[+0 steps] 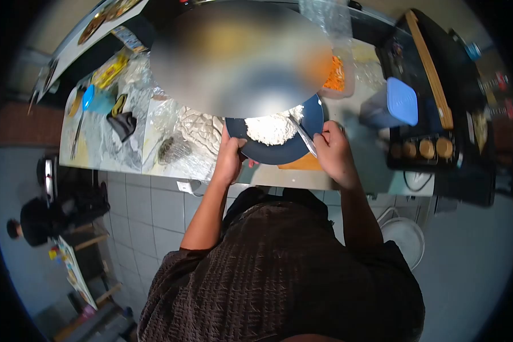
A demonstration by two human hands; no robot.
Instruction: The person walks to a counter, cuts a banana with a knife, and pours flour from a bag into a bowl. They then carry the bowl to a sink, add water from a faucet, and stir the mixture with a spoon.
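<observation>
Here the left hand's (pixel 229 159) fingers are closed on the near-left rim of the dark plate (pixel 276 154), thumb on top, which seems to steady it. The right hand's (pixel 334 153) fingers are pinched together round a thin metal utensil (pixel 303 135). Its tip slants away from them into the white crumbly heap (pixel 271 130) on the plate's far half, a slant that looks suited to scraping. An orange board (pixel 302 164) shows under the plate, just beside the right fingers. The counter's near edge (pixel 302 183) runs close below both wrists, so little room lies that way. Right of the right fingers, grey counter stretches to a blue-lidded box (pixel 402 101); left of the left fingers, crinkled foil (pixel 179 154) crowds in
</observation>
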